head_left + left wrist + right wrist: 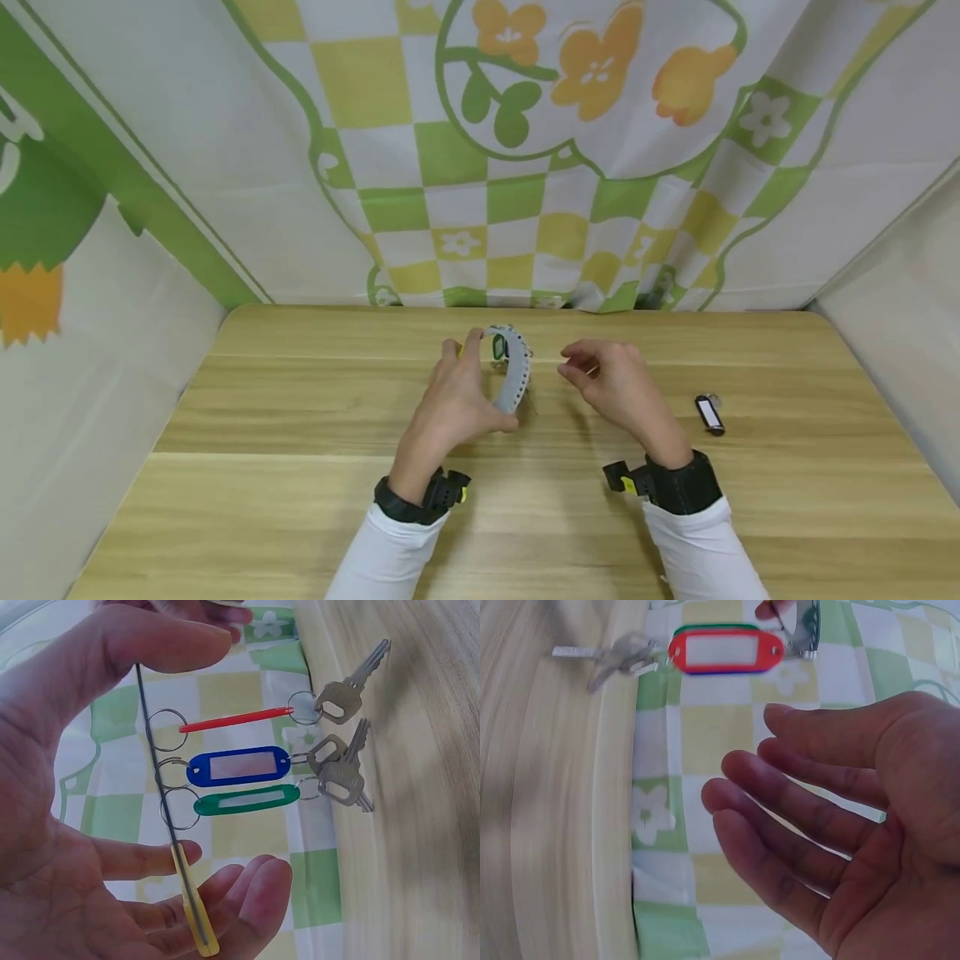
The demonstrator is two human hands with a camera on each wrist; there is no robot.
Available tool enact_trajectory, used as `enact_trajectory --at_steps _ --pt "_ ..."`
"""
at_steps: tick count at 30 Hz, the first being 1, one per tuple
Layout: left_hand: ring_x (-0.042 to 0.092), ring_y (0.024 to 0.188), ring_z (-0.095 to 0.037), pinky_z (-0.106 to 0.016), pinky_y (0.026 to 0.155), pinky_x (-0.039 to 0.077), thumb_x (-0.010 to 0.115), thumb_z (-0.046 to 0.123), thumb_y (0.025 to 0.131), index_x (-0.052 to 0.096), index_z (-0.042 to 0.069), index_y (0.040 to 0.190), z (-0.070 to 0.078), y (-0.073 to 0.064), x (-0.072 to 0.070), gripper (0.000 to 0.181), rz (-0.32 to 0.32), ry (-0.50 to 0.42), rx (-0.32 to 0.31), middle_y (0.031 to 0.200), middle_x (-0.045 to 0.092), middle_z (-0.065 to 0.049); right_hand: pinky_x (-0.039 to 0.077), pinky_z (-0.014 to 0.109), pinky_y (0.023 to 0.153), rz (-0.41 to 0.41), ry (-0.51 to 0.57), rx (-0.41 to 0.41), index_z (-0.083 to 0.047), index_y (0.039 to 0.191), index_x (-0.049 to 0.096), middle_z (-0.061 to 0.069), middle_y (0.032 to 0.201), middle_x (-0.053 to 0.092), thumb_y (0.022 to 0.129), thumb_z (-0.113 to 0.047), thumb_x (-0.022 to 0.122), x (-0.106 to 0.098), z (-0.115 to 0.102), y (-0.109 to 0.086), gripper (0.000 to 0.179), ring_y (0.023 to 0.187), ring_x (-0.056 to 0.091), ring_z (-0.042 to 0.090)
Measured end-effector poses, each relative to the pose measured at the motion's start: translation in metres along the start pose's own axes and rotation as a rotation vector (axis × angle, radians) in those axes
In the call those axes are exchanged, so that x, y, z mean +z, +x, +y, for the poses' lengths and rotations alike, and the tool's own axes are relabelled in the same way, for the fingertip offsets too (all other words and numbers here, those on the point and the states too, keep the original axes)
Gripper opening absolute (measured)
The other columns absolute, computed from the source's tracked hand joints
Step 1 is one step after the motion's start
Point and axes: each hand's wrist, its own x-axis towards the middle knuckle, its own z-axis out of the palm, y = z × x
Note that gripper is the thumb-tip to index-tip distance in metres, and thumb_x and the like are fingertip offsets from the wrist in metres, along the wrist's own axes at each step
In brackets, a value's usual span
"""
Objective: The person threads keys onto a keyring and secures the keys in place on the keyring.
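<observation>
My left hand [459, 398] grips a flat grey curved plate [516, 375] with a row of holes along its outer edge. In the left wrist view the plate is edge-on, thumb at one end and fingers by a yellow piece [196, 911] at the other. From it hang a red key tag [236, 720], a blue key tag [240, 766] and a green key tag [247, 799] on metal rings, with keys [343, 699] at their far ends. To the right of the plate, my right hand [618, 383] is held in the air, fingers loosely bent, holding nothing.
A black key tag [708, 414] with a white label and a ring lies on the wooden table [300, 492], right of my right hand. Behind the table's far edge hangs a green, yellow and white checked curtain [517, 200] with flowers.
</observation>
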Motion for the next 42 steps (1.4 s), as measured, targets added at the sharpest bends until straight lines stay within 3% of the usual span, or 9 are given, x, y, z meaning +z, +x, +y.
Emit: enact_trajectory --at_steps 5,11,16,20,23,27,30,34,42 --pt "0.05 0.122 -0.044 -0.056 0.095 0.049 0.099 0.023 0.058 0.025 0.009 0.16 -0.003 -0.001 -0.002 0.127 0.015 -0.013 0.003 0.151 0.031 -0.031 0.057 0.043 0.074 -0.034 -0.081 0.043 0.002 0.111 0.074 0.011 0.093 0.074 0.092 -0.011 0.074 -0.019 0.011 -0.003 0.023 0.083 0.071 0.026" --pt "0.054 0.111 -0.04 -0.054 0.092 0.051 0.099 0.023 0.058 0.027 0.007 0.159 -0.003 -0.001 -0.002 0.126 0.023 -0.011 0.03 0.144 0.038 -0.03 0.052 0.052 0.079 -0.062 -0.21 0.138 0.005 0.112 0.072 0.019 0.099 0.073 0.09 -0.018 0.076 -0.06 0.039 -0.018 0.032 0.09 0.069 0.036" --pt "0.054 0.112 -0.04 -0.054 0.093 0.05 0.099 0.023 0.058 0.026 0.007 0.159 -0.002 -0.001 -0.002 0.126 0.016 -0.012 0.029 0.145 0.037 -0.03 0.051 0.052 0.076 -0.208 -0.267 0.253 0.007 0.109 0.071 0.021 0.098 0.07 0.087 -0.023 0.079 -0.09 0.068 -0.035 0.039 0.089 0.067 0.037" --pt "0.053 0.114 -0.042 -0.055 0.094 0.049 0.099 0.023 0.057 0.025 0.007 0.159 -0.001 -0.001 -0.002 0.126 0.008 -0.013 0.023 0.147 0.035 -0.032 0.051 0.046 0.07 -0.334 -0.297 0.333 0.006 0.101 0.071 0.015 0.092 0.068 0.079 -0.026 0.086 -0.104 0.088 -0.048 0.042 0.082 0.063 0.03" --pt "0.052 0.117 -0.043 -0.056 0.096 0.049 0.099 0.023 0.058 0.025 0.007 0.159 -0.001 -0.001 -0.002 0.126 0.003 -0.016 0.016 0.149 0.033 -0.033 0.048 0.041 0.066 -0.422 -0.325 0.379 0.001 0.096 0.07 0.01 0.088 0.065 0.074 -0.026 0.09 -0.107 0.096 -0.054 0.041 0.078 0.058 0.025" --pt "0.051 0.12 -0.044 -0.056 0.097 0.048 0.099 0.023 0.058 0.025 0.007 0.159 -0.002 -0.001 -0.001 0.127 0.002 -0.02 0.014 0.151 0.03 -0.034 0.044 0.037 0.061 -0.486 -0.301 0.405 -0.001 0.092 0.068 0.007 0.083 0.061 0.073 -0.013 0.088 -0.103 0.104 -0.059 0.03 0.072 0.053 0.024" --pt "0.051 0.121 -0.045 -0.056 0.097 0.048 0.099 0.024 0.058 0.025 0.007 0.16 -0.002 -0.001 -0.001 0.127 0.0 -0.02 0.012 0.152 0.029 -0.035 0.041 0.035 0.057 -0.488 -0.277 0.403 -0.003 0.088 0.067 0.006 0.079 0.058 0.071 0.0 0.081 -0.098 0.108 -0.062 0.022 0.068 0.05 0.023" --pt "0.05 0.124 -0.045 -0.057 0.099 0.047 0.099 0.024 0.058 0.024 0.008 0.16 -0.002 -0.001 -0.001 0.127 -0.006 -0.017 0.003 0.153 0.028 -0.034 0.037 0.034 0.056 -0.466 -0.282 0.381 -0.006 0.083 0.065 0.004 0.074 0.055 0.071 0.006 0.073 -0.093 0.113 -0.065 0.018 0.065 0.048 0.022" --pt "0.046 0.13 -0.048 -0.058 0.101 0.044 0.099 0.023 0.059 0.024 0.008 0.16 -0.002 -0.001 0.0 0.127 -0.012 -0.018 -0.006 0.155 0.026 -0.034 0.035 0.034 0.056 -0.429 -0.284 0.365 -0.01 0.079 0.064 0.001 0.072 0.055 0.072 -0.003 0.077 -0.092 0.112 -0.067 0.016 0.065 0.047 0.021"
